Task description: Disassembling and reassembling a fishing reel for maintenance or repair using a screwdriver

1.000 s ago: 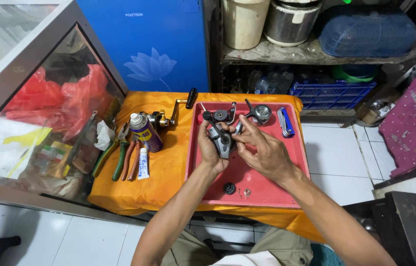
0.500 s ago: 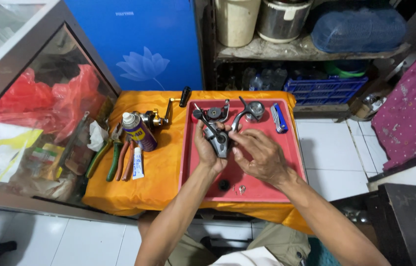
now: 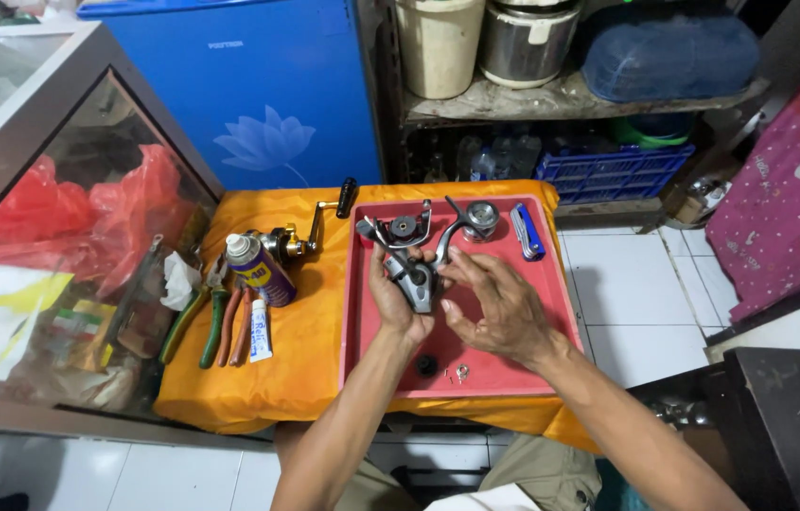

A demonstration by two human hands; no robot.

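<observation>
Fingers of the left hand (image 3: 398, 301) are closed around a grey fishing-reel body (image 3: 416, 280), held over the middle of a red tray (image 3: 513, 364), while the right hand (image 3: 494, 308) is loosely curled with fingertips pressed to its side. The reel appears partly dismantled: a spool (image 3: 480, 218) lies near the tray's far edge, small parts (image 3: 457, 372) near its front edge. Reassembly seems unfinished. Toward the counter's left edge, a spray can (image 3: 255, 268) and pliers (image 3: 213, 326) are laid on orange cloth (image 3: 300, 350).
</observation>
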